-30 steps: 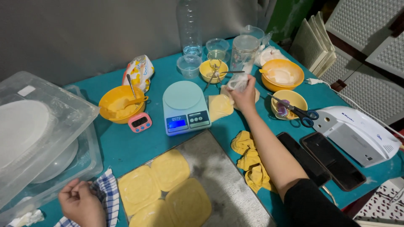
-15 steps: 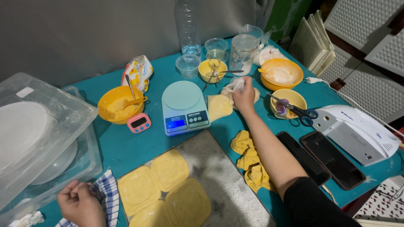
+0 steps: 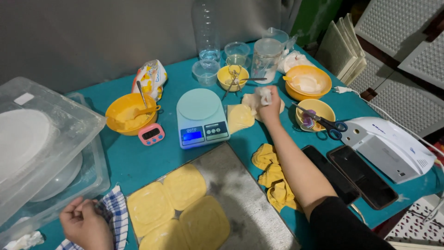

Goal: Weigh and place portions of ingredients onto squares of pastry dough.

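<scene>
The right hand pinched a white dough lump over a flat dough piece; the left hand, loosely curled, steadied the checked cloth against the tabletop.

A teal table carries a kitchen scale, metal tray and two phones.

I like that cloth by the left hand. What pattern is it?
The cloth has blue-and-white checks, best seen in the head view.

A crinkled white-and-yellow packet stands far left of the mint kitchen scale, whose blue screen glows. A pink timer with a dark display lies just left of it; two black phones lie near right.
</scene>
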